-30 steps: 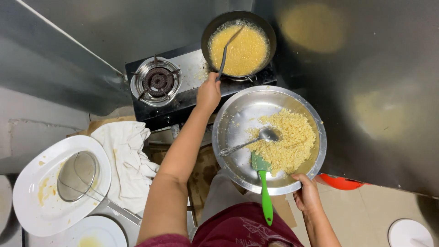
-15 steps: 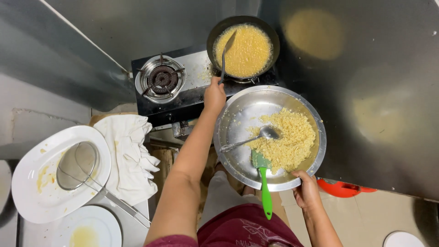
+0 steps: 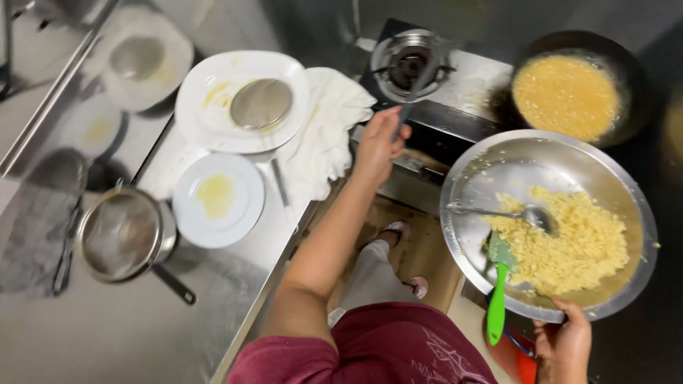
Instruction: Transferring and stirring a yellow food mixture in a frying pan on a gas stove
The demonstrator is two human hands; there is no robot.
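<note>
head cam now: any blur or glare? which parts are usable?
Head view: motion blur smears the left hand and the utensil it holds over the stove. The steel counter and the big steel plate throw soft glare. The top left corner is hazy with reflections. The right hand and green spatula read fairly sharp.

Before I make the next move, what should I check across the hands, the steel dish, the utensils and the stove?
1. Right hand grips the steel dish at its rim: ok.
2. Yellow food sits inside the dish: ok.
3. Green spatula and spoon rest in the dish: ok, though the spatula handle overhangs the rim.
4. Left hand closed on the dark utensil: ok.
5. Utensil tip over the burner, flame state: cannot tell, blurred.
6. Pan seated on the stove: ok.
</note>
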